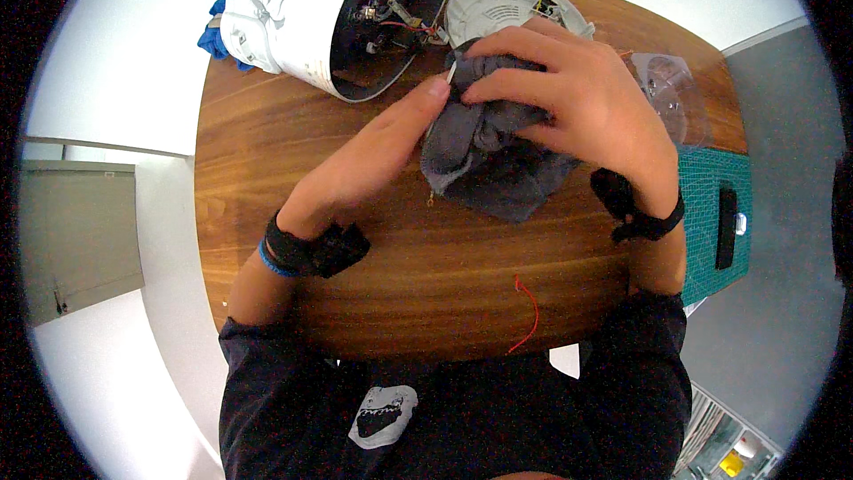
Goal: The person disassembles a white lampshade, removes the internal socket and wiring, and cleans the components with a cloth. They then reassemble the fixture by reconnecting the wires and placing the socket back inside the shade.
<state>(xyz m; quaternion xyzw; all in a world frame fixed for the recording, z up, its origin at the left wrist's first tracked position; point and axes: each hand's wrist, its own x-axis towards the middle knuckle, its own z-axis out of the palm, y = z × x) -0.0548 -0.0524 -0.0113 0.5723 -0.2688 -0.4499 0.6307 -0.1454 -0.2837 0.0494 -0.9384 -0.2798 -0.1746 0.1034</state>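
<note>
Over the far middle of the table, both my hands meet at a dark grey cloth [506,173]. My right hand [582,93] is curled over it from above, fingers bent and pressing into its folds. From the left, my left hand [404,129] pinches a thin, pale-edged piece [452,73] that is mostly covered by the cloth, so its kind is hidden. Just beyond lies a white drum-shaped appliance body [298,13] on its side, its open end showing wires and metal parts. A round white vented cover [493,9] rests behind the cloth.
A clear plastic piece [666,93] lies at the far right. On the green cutting mat [702,213] sits a black bar-shaped object [727,228]. A short red wire [536,311] lies near the table's front edge. Blue cloth [213,36] shows behind the appliance.
</note>
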